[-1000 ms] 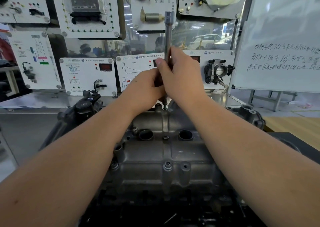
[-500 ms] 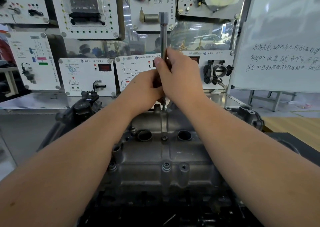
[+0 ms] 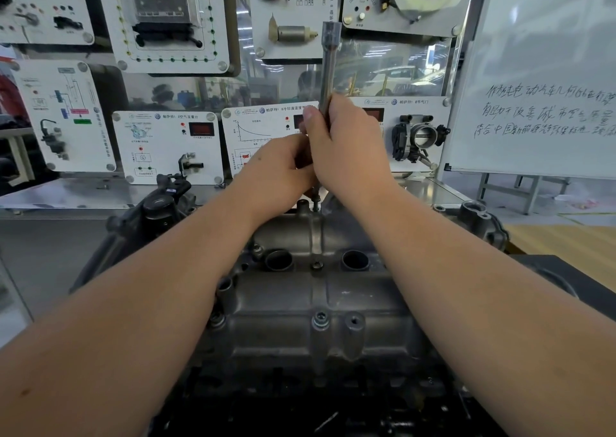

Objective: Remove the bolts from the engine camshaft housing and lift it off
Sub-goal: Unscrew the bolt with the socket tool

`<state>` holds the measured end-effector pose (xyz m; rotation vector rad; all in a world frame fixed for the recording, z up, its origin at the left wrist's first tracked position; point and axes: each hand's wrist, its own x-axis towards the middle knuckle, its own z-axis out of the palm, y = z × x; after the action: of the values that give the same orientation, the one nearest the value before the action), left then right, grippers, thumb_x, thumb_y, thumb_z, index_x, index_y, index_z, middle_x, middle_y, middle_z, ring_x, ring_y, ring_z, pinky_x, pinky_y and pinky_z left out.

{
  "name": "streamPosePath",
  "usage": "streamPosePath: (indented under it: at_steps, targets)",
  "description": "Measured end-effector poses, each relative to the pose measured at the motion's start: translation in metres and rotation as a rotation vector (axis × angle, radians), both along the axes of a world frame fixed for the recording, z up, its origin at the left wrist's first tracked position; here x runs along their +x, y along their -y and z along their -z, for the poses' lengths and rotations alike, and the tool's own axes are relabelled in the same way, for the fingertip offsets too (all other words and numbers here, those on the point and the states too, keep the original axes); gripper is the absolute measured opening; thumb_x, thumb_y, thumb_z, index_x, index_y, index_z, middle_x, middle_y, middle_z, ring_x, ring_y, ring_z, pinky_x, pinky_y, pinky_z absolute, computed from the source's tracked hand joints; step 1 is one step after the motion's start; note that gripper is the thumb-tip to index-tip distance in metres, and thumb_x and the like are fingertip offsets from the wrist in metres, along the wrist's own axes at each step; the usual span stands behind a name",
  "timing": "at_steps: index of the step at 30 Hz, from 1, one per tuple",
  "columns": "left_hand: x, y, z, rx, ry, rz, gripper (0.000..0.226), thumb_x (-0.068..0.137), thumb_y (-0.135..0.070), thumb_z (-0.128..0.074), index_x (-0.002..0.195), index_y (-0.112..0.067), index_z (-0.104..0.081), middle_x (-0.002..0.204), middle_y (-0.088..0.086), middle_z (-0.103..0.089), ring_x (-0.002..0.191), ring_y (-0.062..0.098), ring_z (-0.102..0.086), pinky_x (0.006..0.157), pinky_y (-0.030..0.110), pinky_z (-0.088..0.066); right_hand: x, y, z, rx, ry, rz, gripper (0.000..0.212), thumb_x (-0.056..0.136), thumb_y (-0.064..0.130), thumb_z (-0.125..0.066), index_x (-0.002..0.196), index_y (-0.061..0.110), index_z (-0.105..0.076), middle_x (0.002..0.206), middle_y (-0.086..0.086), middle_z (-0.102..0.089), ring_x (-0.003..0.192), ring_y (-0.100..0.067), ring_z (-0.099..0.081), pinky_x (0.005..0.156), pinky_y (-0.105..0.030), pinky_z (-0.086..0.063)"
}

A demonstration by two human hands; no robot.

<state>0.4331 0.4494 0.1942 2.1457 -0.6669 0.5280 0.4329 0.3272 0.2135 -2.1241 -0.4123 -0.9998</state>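
The grey camshaft housing [image 3: 293, 303] lies lengthwise on the dark engine block in front of me. A long socket wrench [image 3: 329, 59] stands upright over a bolt [image 3: 315, 199] at the housing's far edge. My right hand [image 3: 346, 149] grips the wrench shaft, thumb up along it. My left hand [image 3: 276, 173] is curled around the lower part of the tool, just below the right hand. Two more bolts show on the housing: one in the middle [image 3: 316, 265], one near me [image 3: 320, 318]. The tool's tip is mostly hidden by my hands.
Two open round bores [image 3: 279, 259] [image 3: 355, 259] flank the middle bolt. White training panels [image 3: 166, 143] with car parts line the wall behind. A whiteboard [image 3: 546, 76] with handwriting stands at the right. A throttle body [image 3: 420, 136] hangs on a panel beside it.
The wrench's top end has swung slightly left and back between frames; both hands keep their hold at the far bolt. The view sits a little lower now.
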Motion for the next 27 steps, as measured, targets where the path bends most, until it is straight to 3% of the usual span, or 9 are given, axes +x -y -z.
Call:
streamPosePath:
  at_steps: [3,5,8,12,16,19,21,24,27]
  targets:
    - [-0.0011,0.0007,0.0012,0.009,-0.004,0.013,0.014,0.097,-0.019,-0.054,0.095,-0.020,-0.068,0.086,0.005,-0.075,0.087,0.024,-0.071,0.086,0.052,-0.055,0.0003,-0.0008,-0.0011,0.054,-0.047,-0.059,0.031,0.107,0.032,-0.041,0.103,0.007,-0.059,0.098,-0.005,-0.072,0.086,-0.019,-0.064,0.071,-0.030,-0.049]
    - [-0.0006,0.0003,0.0008,0.021,0.002,-0.004,0.016,0.099,-0.019,-0.053,0.094,-0.018,-0.068,0.086,0.005,-0.076,0.087,0.024,-0.072,0.081,0.050,-0.057,0.0007,-0.0001,-0.0011,0.067,-0.056,-0.083,0.029,0.106,0.032,-0.043,0.098,0.008,-0.057,0.092,-0.004,-0.070,0.082,-0.017,-0.063,0.067,-0.025,-0.048]
    - [0.0016,-0.0004,-0.0006,0.027,0.002,-0.033,0.014,0.098,-0.019,-0.055,0.092,-0.021,-0.068,0.081,0.002,-0.076,0.081,0.021,-0.074,0.069,0.044,-0.056,-0.0009,0.0025,-0.0007,0.045,-0.008,-0.071,0.025,0.101,0.034,-0.054,0.089,0.012,-0.053,0.072,0.003,-0.057,0.069,-0.011,-0.053,0.053,-0.017,-0.035]
    - [0.0016,0.0002,-0.0007,0.034,0.029,-0.032,0.009,0.094,-0.017,-0.060,0.098,-0.022,-0.066,0.086,0.005,-0.073,0.081,0.023,-0.072,0.083,0.050,-0.056,-0.0039,0.0038,-0.0005,-0.020,0.029,-0.012,0.023,0.101,0.030,-0.054,0.093,0.010,-0.060,0.068,0.007,-0.053,0.076,-0.019,-0.055,0.061,-0.030,-0.038]
    - [0.0000,0.0006,0.0010,0.009,-0.002,-0.024,0.017,0.099,-0.022,-0.055,0.101,-0.010,-0.067,0.087,0.006,-0.075,0.086,0.024,-0.072,0.085,0.053,-0.055,-0.0028,0.0040,-0.0021,-0.062,-0.004,0.024,0.021,0.105,0.026,-0.045,0.092,0.012,-0.052,0.075,0.004,-0.054,0.077,-0.020,-0.052,0.053,-0.027,-0.030]
    - [-0.0014,0.0011,0.0005,0.022,-0.024,-0.006,0.022,0.102,-0.023,-0.050,0.100,-0.011,-0.068,0.090,0.010,-0.075,0.091,0.030,-0.071,0.083,0.055,-0.055,-0.0042,0.0038,-0.0016,-0.017,0.000,-0.059,0.015,0.104,0.023,-0.045,0.105,0.011,-0.053,0.080,-0.003,-0.063,0.075,-0.022,-0.058,0.057,-0.028,-0.042]
    - [0.0002,0.0007,-0.0001,0.050,-0.002,-0.017,0.018,0.100,-0.021,-0.051,0.095,-0.018,-0.069,0.086,0.005,-0.076,0.088,0.026,-0.073,0.078,0.050,-0.057,-0.0058,0.0032,-0.0004,-0.005,0.002,-0.099,0.018,0.102,0.026,-0.049,0.115,0.013,-0.053,0.076,-0.002,-0.063,0.072,-0.021,-0.058,0.059,-0.031,-0.045]
    - [0.0010,-0.0008,-0.0013,0.049,0.020,-0.026,0.024,0.095,-0.016,-0.057,0.086,-0.037,-0.064,0.078,-0.009,-0.075,0.078,0.011,-0.073,0.071,0.035,-0.058,-0.0054,0.0026,0.0008,-0.063,0.009,-0.055,0.020,0.100,0.035,-0.056,0.102,0.015,-0.057,0.071,0.007,-0.057,0.072,-0.016,-0.054,0.056,-0.027,-0.036]
    - [0.0010,-0.0015,-0.0001,0.020,0.033,-0.016,0.025,0.091,-0.011,-0.057,0.087,-0.035,-0.063,0.080,-0.009,-0.075,0.072,0.008,-0.073,0.074,0.036,-0.058,-0.0036,0.0006,0.0006,-0.107,-0.012,-0.008,0.020,0.103,0.031,-0.049,0.093,0.016,-0.056,0.072,0.009,-0.051,0.078,-0.018,-0.052,0.061,-0.031,-0.032]
